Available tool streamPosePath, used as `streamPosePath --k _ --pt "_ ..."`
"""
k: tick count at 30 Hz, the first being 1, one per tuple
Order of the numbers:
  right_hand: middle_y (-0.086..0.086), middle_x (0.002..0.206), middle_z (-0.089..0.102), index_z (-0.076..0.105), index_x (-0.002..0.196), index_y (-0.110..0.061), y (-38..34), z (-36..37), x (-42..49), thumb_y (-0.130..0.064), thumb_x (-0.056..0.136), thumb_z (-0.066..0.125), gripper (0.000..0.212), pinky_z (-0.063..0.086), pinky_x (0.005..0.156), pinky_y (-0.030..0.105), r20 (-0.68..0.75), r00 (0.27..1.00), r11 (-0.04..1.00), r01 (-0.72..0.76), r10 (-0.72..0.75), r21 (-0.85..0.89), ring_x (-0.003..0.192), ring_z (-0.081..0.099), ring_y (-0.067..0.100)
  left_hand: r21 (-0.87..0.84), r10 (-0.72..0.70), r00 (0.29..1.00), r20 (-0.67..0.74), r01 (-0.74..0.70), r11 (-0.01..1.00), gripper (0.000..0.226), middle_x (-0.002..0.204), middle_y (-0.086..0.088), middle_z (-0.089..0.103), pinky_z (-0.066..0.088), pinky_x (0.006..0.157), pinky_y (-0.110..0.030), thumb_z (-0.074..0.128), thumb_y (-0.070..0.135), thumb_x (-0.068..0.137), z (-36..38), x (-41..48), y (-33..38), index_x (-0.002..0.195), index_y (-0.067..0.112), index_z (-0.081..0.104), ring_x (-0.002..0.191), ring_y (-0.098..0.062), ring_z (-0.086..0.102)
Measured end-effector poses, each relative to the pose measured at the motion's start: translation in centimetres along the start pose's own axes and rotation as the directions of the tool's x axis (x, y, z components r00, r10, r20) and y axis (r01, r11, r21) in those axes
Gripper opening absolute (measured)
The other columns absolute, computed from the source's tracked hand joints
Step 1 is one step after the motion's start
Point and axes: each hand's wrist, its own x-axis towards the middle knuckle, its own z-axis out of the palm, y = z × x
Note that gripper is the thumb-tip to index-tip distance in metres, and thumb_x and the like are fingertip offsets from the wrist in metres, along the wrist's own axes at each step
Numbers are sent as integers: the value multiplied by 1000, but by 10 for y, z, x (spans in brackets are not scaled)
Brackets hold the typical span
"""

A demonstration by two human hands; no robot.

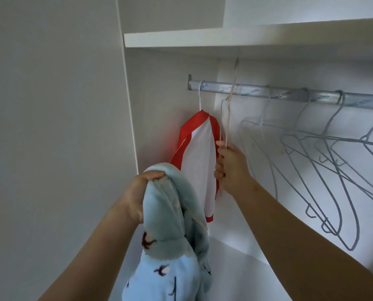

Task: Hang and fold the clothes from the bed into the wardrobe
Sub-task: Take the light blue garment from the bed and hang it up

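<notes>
My left hand [137, 196] grips the top of a fluffy light-blue garment [170, 246] with small dark prints; it hangs down in front of the wardrobe. My right hand [229, 166] holds a thin pinkish wire hanger [230, 109] upright, its hook raised in front of and above the silver rail [246, 92]. A red-and-white shirt [199, 161] hangs on a white hanger at the rail's left end, just left of my right hand.
Several empty grey wire hangers [333, 166] hang on the rail to the right. A white shelf [224, 38] runs above the rail. The wardrobe's white side panel [133, 116] stands at the left, its white floor [235, 268] below.
</notes>
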Motion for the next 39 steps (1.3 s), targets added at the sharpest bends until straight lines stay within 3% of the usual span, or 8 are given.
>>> streamPosePath --k 8,16,20,23,32,34,36,39 --pt "-4 42 32 58 78 -16 50 -11 -55 -19 92 55 15 27 35 16 -91 996 980 -34 16 -195 32 26 7 137 68 994 -90 -56 989 47 87 -16 63 47 70 -42 62 23 72 -13 -13 -10 113 1 58 81 -29 57" --pt "-7 37 36 47 51 -16 114 -21 -146 -18 92 57 43 31 36 18 -260 964 987 17 -58 -159 33 31 8 266 -10 1000 -17 14 964 22 51 -7 65 51 58 -35 45 20 94 -33 -34 -35 84 6 57 67 -24 58" --pt "-4 44 46 51 62 -8 130 -30 -186 -10 87 62 28 44 48 20 -254 958 968 73 -135 -239 42 44 10 268 -81 997 -3 79 960 28 48 -7 63 51 57 -33 42 24 97 -37 -41 -49 80 5 55 63 -24 60" --pt "-3 53 51 58 84 -14 124 -30 -204 -10 86 63 7 44 50 18 -270 958 970 34 -100 -240 48 46 9 311 -163 987 4 154 938 26 63 -11 65 49 63 -36 47 26 94 -39 -48 -59 86 3 57 72 -24 55" --pt "-2 47 32 31 57 -15 125 -60 -231 -33 96 48 46 26 47 20 -502 850 949 -12 -156 -316 42 26 9 432 -167 986 -27 162 887 29 95 -18 64 48 67 -37 60 26 87 -44 -55 -71 103 2 60 81 -27 60" --pt "0 48 48 43 58 -11 121 -68 -236 -32 98 42 46 32 47 19 -469 867 948 11 -167 -317 39 34 8 660 18 1000 -5 -10 751 22 105 -17 64 50 72 -33 59 16 89 -41 -54 -75 107 5 61 84 -23 61" --pt "1 54 60 52 62 -9 116 -78 -242 -33 99 39 47 30 41 16 -448 880 960 33 -159 -277 36 35 8 881 155 984 84 -146 451 27 114 -16 62 49 85 -35 58 11 89 -36 -53 -79 115 4 60 98 -28 60" --pt "3 48 55 51 52 -9 106 -93 -252 -33 100 38 55 26 37 13 -469 868 971 55 -162 -233 34 30 5 969 220 961 166 -200 146 31 117 -16 60 40 90 -31 53 14 92 -27 -57 -87 120 1 57 104 -27 56"
